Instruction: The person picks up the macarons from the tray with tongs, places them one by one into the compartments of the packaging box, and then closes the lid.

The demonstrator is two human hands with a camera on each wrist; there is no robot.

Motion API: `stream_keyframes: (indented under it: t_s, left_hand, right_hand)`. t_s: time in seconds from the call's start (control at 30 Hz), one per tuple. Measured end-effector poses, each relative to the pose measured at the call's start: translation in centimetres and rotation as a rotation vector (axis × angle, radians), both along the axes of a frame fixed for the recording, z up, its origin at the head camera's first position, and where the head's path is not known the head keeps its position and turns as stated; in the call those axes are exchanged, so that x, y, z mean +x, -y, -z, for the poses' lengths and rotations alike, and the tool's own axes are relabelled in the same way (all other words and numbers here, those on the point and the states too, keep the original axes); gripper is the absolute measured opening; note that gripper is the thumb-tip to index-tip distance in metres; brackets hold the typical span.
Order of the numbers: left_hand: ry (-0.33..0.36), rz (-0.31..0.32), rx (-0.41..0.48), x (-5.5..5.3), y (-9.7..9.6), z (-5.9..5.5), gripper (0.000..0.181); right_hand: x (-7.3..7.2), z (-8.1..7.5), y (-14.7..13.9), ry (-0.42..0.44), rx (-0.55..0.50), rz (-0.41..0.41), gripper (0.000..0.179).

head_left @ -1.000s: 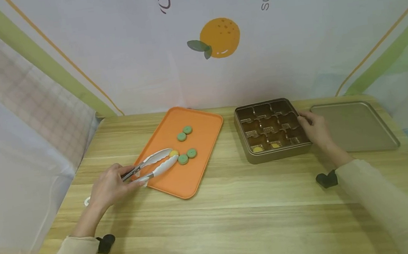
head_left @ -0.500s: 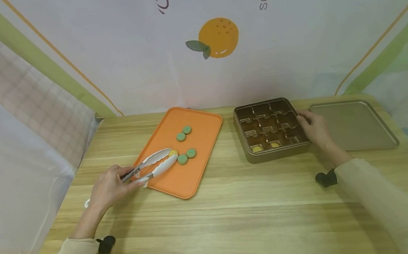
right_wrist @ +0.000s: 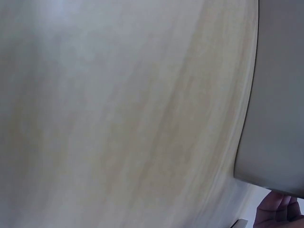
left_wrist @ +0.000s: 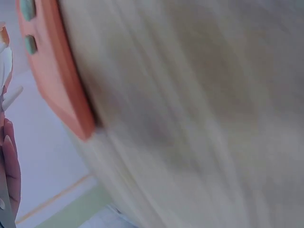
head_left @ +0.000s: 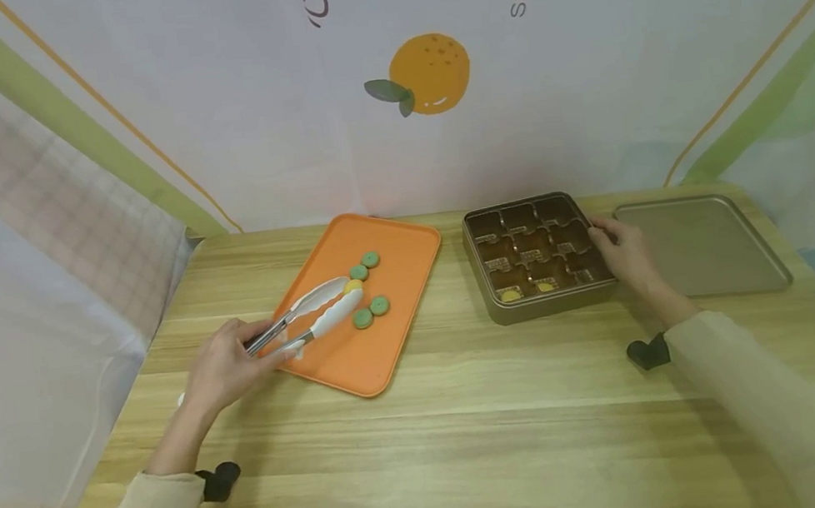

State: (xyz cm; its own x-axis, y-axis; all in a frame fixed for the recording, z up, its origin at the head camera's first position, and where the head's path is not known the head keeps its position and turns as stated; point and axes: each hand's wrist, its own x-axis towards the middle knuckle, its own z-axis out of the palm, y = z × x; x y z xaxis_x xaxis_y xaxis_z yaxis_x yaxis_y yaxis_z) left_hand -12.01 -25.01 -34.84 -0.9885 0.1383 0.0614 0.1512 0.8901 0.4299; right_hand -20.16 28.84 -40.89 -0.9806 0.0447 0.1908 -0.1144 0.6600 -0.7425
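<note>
My left hand (head_left: 227, 365) grips metal tongs (head_left: 319, 310) with white tips, held over an orange tray (head_left: 360, 368). Between the tips sits a small yellow macaron-like round (head_left: 353, 286). Several green rounds (head_left: 371, 312) of similar size lie on the tray in two pairs. My right hand (head_left: 628, 254) holds the right side of a brown metal box (head_left: 552, 304), thumb at its rim. The box has a divided insert, and yellow rounds (head_left: 510, 296) sit in two of its front compartments. In the right wrist view the fingers (right_wrist: 280, 209) show at the box wall (right_wrist: 273, 109).
A flat gold-brown lid or tray (head_left: 708, 245) lies right of the box, behind the right hand. The wooden table (head_left: 430, 452) meets a white printed cloth (head_left: 273, 135) along its back edge.
The tongs have risen slightly and moved up and to the right, with the yellow round between their tips. The right hand keeps its place on the box; the head view has shifted a little.
</note>
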Motion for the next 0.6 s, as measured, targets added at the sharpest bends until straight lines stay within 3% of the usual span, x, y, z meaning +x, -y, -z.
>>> stream_keyframes:
  t_s: [0.2, 0.37, 0.6]
  left_hand:
    - [0.001, 0.039, 0.082, -1.0, -2.9, -0.6, 0.062]
    - [0.004, 0.111, 0.151, -2.1, -6.5, -0.8, 0.060]
    - [0.005, 0.172, 0.155, -3.4, -12.2, -1.2, 0.057]
  right_hand:
    - [0.0, -0.1, 0.0, 0.010, -0.015, -0.003, 0.045]
    - [-0.1, 0.0, -0.1, -0.012, -0.028, -0.017, 0.043]
    - [0.1, -0.1, 0.0, -0.032, -0.008, -0.011, 0.041]
